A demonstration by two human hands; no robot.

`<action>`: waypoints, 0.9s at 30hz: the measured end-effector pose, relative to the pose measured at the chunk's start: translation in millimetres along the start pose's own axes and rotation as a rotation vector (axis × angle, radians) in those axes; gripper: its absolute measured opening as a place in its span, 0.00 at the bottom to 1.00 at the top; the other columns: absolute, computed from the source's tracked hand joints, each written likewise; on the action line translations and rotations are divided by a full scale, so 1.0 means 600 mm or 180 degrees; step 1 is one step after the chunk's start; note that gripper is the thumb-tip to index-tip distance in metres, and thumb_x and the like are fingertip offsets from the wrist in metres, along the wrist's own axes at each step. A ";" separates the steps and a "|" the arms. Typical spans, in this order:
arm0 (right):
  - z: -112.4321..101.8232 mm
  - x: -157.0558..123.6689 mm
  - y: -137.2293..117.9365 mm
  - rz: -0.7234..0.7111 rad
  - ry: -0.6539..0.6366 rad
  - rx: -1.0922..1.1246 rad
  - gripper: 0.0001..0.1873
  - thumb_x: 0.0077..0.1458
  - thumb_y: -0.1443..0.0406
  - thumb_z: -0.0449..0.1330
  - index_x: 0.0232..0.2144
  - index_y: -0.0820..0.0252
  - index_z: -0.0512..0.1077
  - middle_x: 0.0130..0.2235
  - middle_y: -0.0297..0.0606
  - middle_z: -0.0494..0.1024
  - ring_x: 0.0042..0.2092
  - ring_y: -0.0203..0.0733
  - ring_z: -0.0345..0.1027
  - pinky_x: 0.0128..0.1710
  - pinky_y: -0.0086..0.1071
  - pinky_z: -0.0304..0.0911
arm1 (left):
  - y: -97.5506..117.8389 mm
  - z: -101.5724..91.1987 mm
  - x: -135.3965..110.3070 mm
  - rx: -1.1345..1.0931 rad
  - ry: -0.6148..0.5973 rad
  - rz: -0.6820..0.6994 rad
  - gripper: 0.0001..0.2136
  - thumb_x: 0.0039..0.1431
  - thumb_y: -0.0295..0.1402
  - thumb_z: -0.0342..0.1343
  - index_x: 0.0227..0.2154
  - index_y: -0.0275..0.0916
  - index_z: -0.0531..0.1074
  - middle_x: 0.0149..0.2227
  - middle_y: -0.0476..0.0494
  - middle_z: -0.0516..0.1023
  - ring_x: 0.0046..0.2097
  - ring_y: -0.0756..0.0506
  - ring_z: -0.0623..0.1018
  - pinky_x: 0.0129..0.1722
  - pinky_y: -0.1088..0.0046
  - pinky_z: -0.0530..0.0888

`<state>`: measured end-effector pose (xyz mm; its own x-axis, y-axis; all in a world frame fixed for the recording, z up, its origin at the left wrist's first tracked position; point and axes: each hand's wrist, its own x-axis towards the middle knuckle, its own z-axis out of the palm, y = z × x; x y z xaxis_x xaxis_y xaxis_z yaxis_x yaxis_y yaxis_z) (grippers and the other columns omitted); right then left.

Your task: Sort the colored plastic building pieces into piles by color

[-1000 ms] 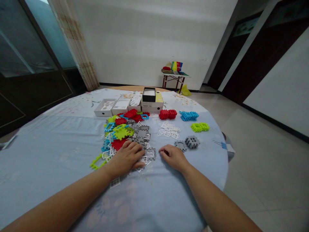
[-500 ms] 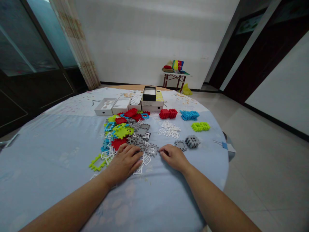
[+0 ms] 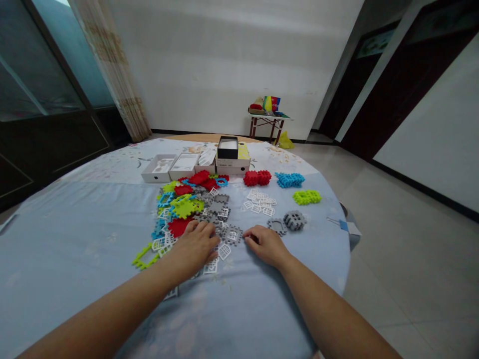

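My left hand [image 3: 198, 244] rests on the near edge of a mixed pile of plastic interlocking tiles, fingers slightly bent and apart. Under and around it lie white lattice window pieces [image 3: 224, 251], a red tile [image 3: 178, 227] and grey tiles [image 3: 216, 206]. My right hand [image 3: 266, 244] lies on the cloth with its fingers curled in, tips at the right edge of a grey square tile [image 3: 233, 234] with a white window insert. Whatever its fingers pinch is hidden. Beyond it are a grey open frame [image 3: 277, 226] and a stack of grey tiles [image 3: 295, 220].
Red [image 3: 257, 178], blue [image 3: 289, 180] and lime-green tile stacks [image 3: 307, 197] stand on the right, beside loose white windows [image 3: 259, 202]. White boxes [image 3: 159, 169] and a black box [image 3: 228, 147] line the back. A clip [image 3: 343, 225] sits at the table's right edge.
The view has shifted slightly. My left hand's fingers have drawn in a little over the pile, while my right hand stays beside the grey square tile.
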<state>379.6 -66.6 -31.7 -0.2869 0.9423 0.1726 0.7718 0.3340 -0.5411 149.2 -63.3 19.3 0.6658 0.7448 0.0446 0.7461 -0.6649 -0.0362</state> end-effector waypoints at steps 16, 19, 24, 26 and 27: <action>-0.006 0.002 -0.004 0.0133 -0.0078 0.0056 0.11 0.53 0.64 0.53 0.36 0.55 0.73 0.34 0.35 0.75 0.36 0.36 0.67 0.36 0.27 0.57 | -0.014 -0.040 0.146 -0.2571 0.0411 -0.0751 0.15 0.48 0.45 0.53 0.27 0.36 0.73 0.23 0.49 0.72 0.26 0.50 0.69 0.26 0.74 0.64; -0.008 0.003 -0.005 0.0113 -0.0098 0.0046 0.11 0.54 0.64 0.53 0.36 0.56 0.74 0.35 0.35 0.75 0.36 0.36 0.67 0.36 0.27 0.57 | -0.014 -0.027 0.187 -0.3049 0.0857 -0.0984 0.18 0.47 0.42 0.55 0.38 0.34 0.72 0.30 0.44 0.76 0.31 0.48 0.73 0.30 0.73 0.68; -0.008 0.003 -0.002 0.0090 -0.0092 0.0045 0.11 0.54 0.64 0.53 0.37 0.56 0.73 0.35 0.36 0.75 0.36 0.36 0.67 0.37 0.27 0.57 | -0.025 -0.009 0.188 -0.2644 0.0978 -0.0927 0.20 0.47 0.40 0.55 0.42 0.34 0.71 0.37 0.40 0.77 0.37 0.46 0.75 0.39 0.69 0.70; -0.007 0.003 -0.001 0.0083 -0.0091 0.0036 0.11 0.54 0.64 0.53 0.36 0.56 0.73 0.35 0.35 0.75 0.36 0.35 0.67 0.37 0.27 0.57 | -0.034 -0.003 0.173 -0.2267 0.0784 -0.0767 0.18 0.49 0.41 0.53 0.39 0.34 0.72 0.36 0.40 0.77 0.37 0.46 0.75 0.39 0.69 0.70; -0.006 0.004 -0.001 0.0082 -0.0097 0.0030 0.11 0.54 0.64 0.52 0.36 0.56 0.74 0.35 0.35 0.75 0.36 0.35 0.67 0.37 0.27 0.57 | -0.039 0.000 0.164 -0.2117 0.0688 -0.0694 0.17 0.49 0.41 0.52 0.38 0.35 0.73 0.36 0.41 0.77 0.37 0.46 0.75 0.39 0.69 0.70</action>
<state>380.7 -64.6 -27.8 -0.2844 0.9494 0.1333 0.7737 0.3094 -0.5529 197.5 25.3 24.7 0.4358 0.8818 0.1801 0.6564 -0.4483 0.6067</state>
